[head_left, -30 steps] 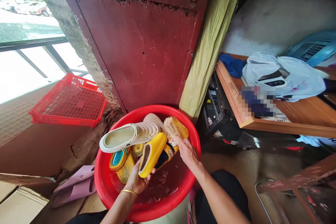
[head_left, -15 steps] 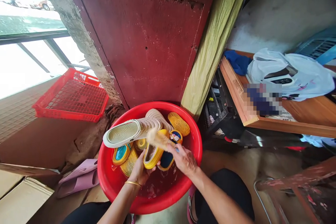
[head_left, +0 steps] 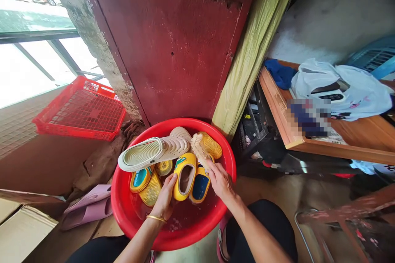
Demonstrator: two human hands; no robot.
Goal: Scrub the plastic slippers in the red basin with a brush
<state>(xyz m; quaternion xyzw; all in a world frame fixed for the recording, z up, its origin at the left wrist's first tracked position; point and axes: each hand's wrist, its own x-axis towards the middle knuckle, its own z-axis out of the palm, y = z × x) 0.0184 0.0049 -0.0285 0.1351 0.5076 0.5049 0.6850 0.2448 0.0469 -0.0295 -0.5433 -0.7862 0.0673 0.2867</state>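
Observation:
My left hand (head_left: 166, 198) grips a yellow slipper (head_left: 177, 189) by its heel side, its fleecy inside facing up. In my right hand (head_left: 220, 181) is a scrubbing brush (head_left: 199, 148), its pale bristles turned to the left, just right of the slipper and apart from it. Both hands are over a red basin (head_left: 123, 209) with water in it. A pair of white shoes (head_left: 157, 150) lies across the back of the basin, soiled-looking ridges on the uppers. Around them are other yellow slippers, one with a blue inside (head_left: 200, 187), one sole up (head_left: 212, 144).
Left of the basin are pink slippers (head_left: 89, 209) and a red plastic crate (head_left: 83, 111) on cardboard. Behind stands a dark red door (head_left: 166, 57). A wooden tray-like tabletop (head_left: 358, 131) with a white plastic bag (head_left: 354, 86) is at the right.
The brush has moved off the slipper to the right and no longer overlaps it. The slipper has turned so that its opening faces me more.

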